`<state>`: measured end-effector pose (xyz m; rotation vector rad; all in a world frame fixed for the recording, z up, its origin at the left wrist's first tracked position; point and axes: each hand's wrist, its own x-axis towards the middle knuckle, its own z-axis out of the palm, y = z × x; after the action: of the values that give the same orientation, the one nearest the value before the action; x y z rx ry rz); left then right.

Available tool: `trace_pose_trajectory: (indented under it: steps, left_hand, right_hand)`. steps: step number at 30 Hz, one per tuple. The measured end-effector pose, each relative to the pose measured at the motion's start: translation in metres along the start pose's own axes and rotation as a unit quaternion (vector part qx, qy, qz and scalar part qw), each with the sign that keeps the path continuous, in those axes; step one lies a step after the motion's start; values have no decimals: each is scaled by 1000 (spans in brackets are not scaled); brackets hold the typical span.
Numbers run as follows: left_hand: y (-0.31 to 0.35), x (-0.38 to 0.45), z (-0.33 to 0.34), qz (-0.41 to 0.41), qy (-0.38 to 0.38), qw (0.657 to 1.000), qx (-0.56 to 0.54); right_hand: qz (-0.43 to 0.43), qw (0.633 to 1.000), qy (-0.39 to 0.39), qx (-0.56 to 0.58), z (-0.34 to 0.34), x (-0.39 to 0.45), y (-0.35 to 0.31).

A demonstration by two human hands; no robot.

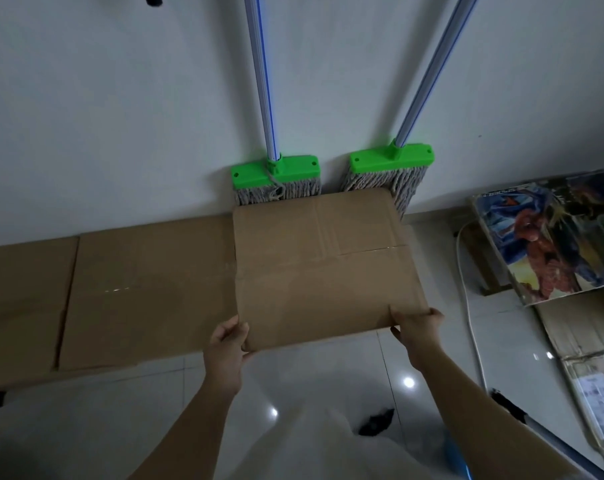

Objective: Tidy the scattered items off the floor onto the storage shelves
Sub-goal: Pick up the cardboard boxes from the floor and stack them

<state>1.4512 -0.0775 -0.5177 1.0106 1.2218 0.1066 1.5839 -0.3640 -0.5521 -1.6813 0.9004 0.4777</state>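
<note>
**Both hands on the cardboard sheet by the wall**

Down at the near edge of the flattened cardboard sheet, fingers are curled under and thumbs pressed on top. The left hand pinches the near left corner, its thumb lying over the top face and its fingers tucked beneath the edge. The right hand grips the near right corner the same way, thumb on top, fingers wrapped under. Both bare forearms reach forward from the bottom of the view.

The sheet is held up off the glossy white tiled floor, its far edge up against the wall and covering the lower strands of two mops. Its left side overlaps a larger cardboard piece that lies flat along the foot of the wall, with another panel beside that further left.

Behind it, the left mop and the right mop lean on the white wall, green heads down, silver-blue handles running up out of view.

Off to the right, a box with a comic-hero picture leans on more cardboard, and a white cable trails along the floor beside it. A small dark object lies on the tiles near the person; what it is cannot be told.
</note>
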Motion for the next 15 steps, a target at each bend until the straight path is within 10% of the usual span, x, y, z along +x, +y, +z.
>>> trace_pose_trajectory:
  steps: [6, 15]
  left_hand:
    - [-33, 29, -4, 76, 10, 969, 236]
    - [-12, 6, 6, 31, -126, 946, 296]
  right_hand:
    - [9, 998, 11, -62, 24, 23, 26]
    - [42, 984, -40, -172, 39, -6, 2]
